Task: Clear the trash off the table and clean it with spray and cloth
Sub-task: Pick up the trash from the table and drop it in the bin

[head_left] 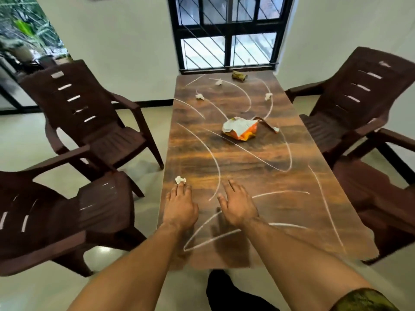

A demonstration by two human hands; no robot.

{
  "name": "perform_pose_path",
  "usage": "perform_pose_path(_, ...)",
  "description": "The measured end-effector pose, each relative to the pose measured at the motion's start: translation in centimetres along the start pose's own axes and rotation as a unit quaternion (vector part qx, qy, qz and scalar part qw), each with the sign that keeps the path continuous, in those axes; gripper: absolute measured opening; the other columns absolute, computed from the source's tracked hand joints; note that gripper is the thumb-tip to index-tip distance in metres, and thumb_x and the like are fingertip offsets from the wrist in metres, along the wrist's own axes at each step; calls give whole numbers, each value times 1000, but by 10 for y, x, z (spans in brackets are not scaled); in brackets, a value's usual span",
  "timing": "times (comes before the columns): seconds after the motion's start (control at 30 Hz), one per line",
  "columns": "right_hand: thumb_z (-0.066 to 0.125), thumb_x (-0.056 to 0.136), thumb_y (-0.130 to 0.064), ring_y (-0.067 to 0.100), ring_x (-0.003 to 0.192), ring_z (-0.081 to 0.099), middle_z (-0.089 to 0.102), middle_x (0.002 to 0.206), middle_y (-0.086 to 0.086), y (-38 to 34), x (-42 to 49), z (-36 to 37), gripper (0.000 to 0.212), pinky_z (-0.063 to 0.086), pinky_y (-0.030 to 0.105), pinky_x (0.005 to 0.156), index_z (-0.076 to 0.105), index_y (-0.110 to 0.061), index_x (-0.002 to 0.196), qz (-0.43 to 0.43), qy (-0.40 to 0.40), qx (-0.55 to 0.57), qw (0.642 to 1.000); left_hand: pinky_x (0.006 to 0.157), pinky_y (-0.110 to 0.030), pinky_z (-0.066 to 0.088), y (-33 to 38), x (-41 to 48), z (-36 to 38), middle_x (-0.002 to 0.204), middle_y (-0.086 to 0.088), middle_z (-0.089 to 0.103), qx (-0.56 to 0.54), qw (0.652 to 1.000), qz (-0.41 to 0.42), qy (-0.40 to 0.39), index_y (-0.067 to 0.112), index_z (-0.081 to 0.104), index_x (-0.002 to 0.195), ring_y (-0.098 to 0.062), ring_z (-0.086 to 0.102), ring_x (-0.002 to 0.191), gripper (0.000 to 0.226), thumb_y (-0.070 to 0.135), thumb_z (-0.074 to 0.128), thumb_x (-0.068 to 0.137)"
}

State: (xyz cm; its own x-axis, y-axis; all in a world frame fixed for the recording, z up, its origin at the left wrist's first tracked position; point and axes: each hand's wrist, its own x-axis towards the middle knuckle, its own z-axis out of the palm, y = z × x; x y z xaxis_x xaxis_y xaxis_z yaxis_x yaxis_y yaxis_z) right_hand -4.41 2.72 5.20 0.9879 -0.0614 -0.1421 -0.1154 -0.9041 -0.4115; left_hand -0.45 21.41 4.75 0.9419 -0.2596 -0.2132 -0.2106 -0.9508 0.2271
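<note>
Two bare forearms reach in from the bottom edge, and a dark-clad leg shows between them below the table's near end. Both hands are over the near end of a long wooden table (pixel 190 153) that runs away from the viewer towards a barred window (pixel 229 32).

The left hand (pixel 179 207) lies palm down near the table's left edge, its fingers straight and gripping nothing. A small crumpled paper ball (pixel 180 180) sits directly ahead of it, at or touching the fingertips (pixel 180 187); whether there is contact cannot be told. The right hand (pixel 238 205) is also palm down with fingers spread and relaxed, empty, and lies to the right of the ball and farther from it.

The left hand is therefore the nearer one, and the ball lies straight ahead of it, so a short forward reach and a pinch would probably take it.

Farther up the table are an orange and white snack packet (pixel 240 130), three more paper balls and a crumpled brown wrapper (pixel 239 75) at the far end. White chalk-like lines (pixel 218 173) curve across the wood. Brown plastic chairs (pixel 89 104) stand on both sides. No spray or cloth is visible.
</note>
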Motion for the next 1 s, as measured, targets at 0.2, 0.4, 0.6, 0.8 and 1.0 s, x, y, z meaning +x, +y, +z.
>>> perform_pose_path(0.2, 35, 105, -39, 23, 149, 22, 18, 166, 2, 9, 77, -2, 56, 20, 35, 120, 27, -18, 157, 28, -28, 11, 999, 120, -48, 29, -20, 73, 11, 166, -13, 16, -13, 996, -44, -72, 12, 25, 156, -34, 22, 151, 62, 27, 42, 98)
perform_pose_path(0.4, 35, 105, -40, 24, 149, 23, 22, 165, 5, 29, 125, 1, 54, 23, 38, 119, 32, -17, 154, 52, -57, 1, 997, 109, -49, 44, -39, 123, 15, 163, -10, 19, -7, 989, -91, -113, 25, 37, 150, -39, 42, 134, 50, 15, 41, 100)
perform_pose_path(0.6, 36, 105, -42, 26, 147, 26, 22, 165, 6, 49, 159, 6, 54, 28, 39, 118, 33, -19, 153, 78, -66, 6, 995, 93, -47, 53, -44, 152, 24, 130, -8, 46, 22, 991, -69, -114, 24, 52, 132, -30, 55, 111, 35, 14, 42, 100)
perform_pose_path(0.8, 39, 103, -39, 28, 145, 27, 26, 162, 9, 68, 205, -5, 53, 28, 41, 117, 34, -19, 152, 86, -49, 2, 995, 95, -43, 51, -22, 193, 16, 129, -7, 47, 33, 994, -4, -101, 19, 59, 123, -28, 52, 114, 27, 15, 42, 102)
perform_pose_path(1.0, 45, 99, -38, 37, 151, 9, 9, 166, 14, 92, 268, -31, 35, 17, 54, 120, 57, -30, 131, 64, 16, -114, 991, 93, -39, 52, 36, 257, -7, 128, -4, 50, -27, 997, 66, 2, 21, 60, 126, -25, 54, 115, 28, 15, 52, 100)
